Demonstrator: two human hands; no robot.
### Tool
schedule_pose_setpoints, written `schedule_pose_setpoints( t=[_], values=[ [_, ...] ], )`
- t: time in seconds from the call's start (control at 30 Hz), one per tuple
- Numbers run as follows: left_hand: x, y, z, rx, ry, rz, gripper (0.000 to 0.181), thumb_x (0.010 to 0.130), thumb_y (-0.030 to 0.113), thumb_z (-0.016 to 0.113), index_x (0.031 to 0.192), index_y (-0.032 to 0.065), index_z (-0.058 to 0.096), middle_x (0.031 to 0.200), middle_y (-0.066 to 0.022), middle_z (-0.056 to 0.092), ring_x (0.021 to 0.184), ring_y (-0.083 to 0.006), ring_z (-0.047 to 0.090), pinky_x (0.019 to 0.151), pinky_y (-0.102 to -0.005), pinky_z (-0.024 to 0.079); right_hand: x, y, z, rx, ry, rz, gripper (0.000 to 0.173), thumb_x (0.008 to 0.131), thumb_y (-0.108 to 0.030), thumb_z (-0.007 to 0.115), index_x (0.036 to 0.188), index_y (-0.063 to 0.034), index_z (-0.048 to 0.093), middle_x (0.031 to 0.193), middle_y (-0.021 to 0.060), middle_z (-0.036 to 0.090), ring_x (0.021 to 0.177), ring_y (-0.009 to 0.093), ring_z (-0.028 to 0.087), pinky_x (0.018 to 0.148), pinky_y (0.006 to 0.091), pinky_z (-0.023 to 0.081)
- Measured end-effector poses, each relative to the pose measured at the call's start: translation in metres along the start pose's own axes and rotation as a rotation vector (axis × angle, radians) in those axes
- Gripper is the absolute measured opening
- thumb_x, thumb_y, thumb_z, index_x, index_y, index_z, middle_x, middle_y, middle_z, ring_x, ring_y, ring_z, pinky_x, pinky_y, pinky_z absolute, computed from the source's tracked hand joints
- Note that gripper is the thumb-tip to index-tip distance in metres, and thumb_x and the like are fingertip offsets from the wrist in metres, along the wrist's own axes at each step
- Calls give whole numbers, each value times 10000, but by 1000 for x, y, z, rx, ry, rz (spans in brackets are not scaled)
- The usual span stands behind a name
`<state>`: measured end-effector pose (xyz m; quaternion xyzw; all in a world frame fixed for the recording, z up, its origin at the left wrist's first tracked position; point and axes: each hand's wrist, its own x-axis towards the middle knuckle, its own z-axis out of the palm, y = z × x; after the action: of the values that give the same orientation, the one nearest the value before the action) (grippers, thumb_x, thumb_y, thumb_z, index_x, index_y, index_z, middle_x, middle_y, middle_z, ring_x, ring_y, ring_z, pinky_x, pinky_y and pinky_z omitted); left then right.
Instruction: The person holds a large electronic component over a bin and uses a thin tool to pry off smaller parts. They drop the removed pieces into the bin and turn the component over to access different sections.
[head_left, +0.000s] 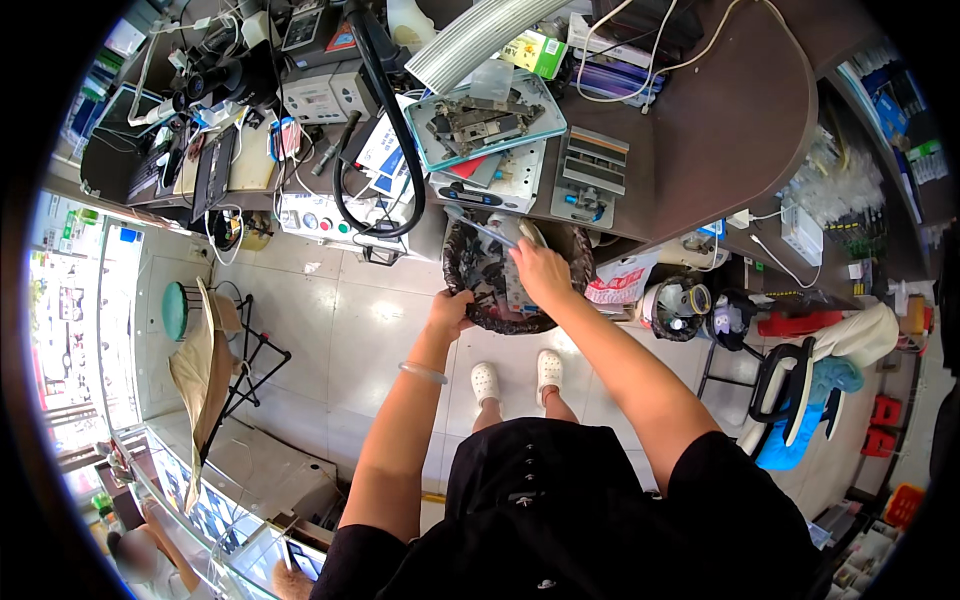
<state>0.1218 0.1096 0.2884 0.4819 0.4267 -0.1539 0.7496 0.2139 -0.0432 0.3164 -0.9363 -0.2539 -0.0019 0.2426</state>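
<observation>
A waste bin lined with a dark plastic bag stands on the tiled floor before me, against the desk. My left hand grips its near left rim. Above the bin's opening, my right hand holds a slim brush-like tool with a grey-blue handle. The tool's pale head points up and left, towards the desk edge; its exact kind is unclear. Mixed rubbish lies inside the bin, partly hidden by my right hand and the tool.
On the dark desk sit a tray of circuit boards, a metal fixture and a silver duct. A black hose loops over its edge. Small bins and an office chair stand right; another person is lower left.
</observation>
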Motion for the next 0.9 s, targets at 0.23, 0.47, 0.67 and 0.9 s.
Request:
schedule_pose_setpoints(
  t=[0.23,0.47,0.67,0.9],
  values=[
    [10,-2,-7,-40,5,-14,190,708,31,500,882,-45,487,795,-112,559,672,-225,590,581,-346,527,22,2,3,-84,-53,77,259,838,-293,451,785,-40,462,592,155,564,552,335,570,473,413,462],
    [6,-10,6,20,44,-6,187,714,62,516,886,-10,522,795,-77,567,639,-170,575,521,-301,509,-18,50,-13,-155,45,145,279,840,-308,446,754,-42,463,531,154,547,490,338,553,442,429,445],
    [-1,-22,21,5,35,18,193,711,50,511,888,-24,527,783,-77,566,611,-161,575,491,-288,509,-59,70,-28,-193,66,176,282,839,-300,456,726,-42,446,507,173,521,480,360,533,429,446,420],
    [-1,-23,33,-9,-19,6,207,729,49,485,920,-32,482,812,-100,561,660,-197,587,578,-323,523,-49,84,-31,264,197,202,287,850,-296,453,736,-34,470,538,154,525,435,311,506,373,388,362]
  ],
)
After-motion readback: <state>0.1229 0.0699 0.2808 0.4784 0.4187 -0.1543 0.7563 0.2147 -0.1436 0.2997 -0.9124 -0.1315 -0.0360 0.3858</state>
